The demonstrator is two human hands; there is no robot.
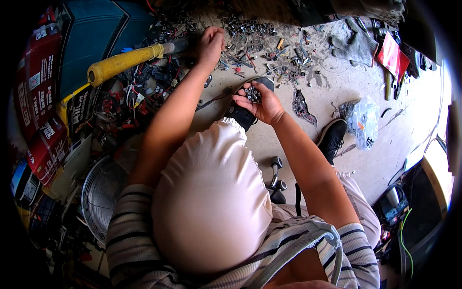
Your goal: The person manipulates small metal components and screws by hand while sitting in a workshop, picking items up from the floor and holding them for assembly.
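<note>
The small round metal pieces were grey; the long cylindrical handle, yellow; the fabric shirt, black-striped.

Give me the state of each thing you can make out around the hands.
Left hand: curled, at the scattered parts; grip unclear.
Right hand: cupped, palm up.
Small parts: held in the right hand.
Scattered parts: loose on the floor.
Yellow handle: lying slanted.
Grey glove: limp, lying down.
Clear bag: crumpled, parts inside.
</note>
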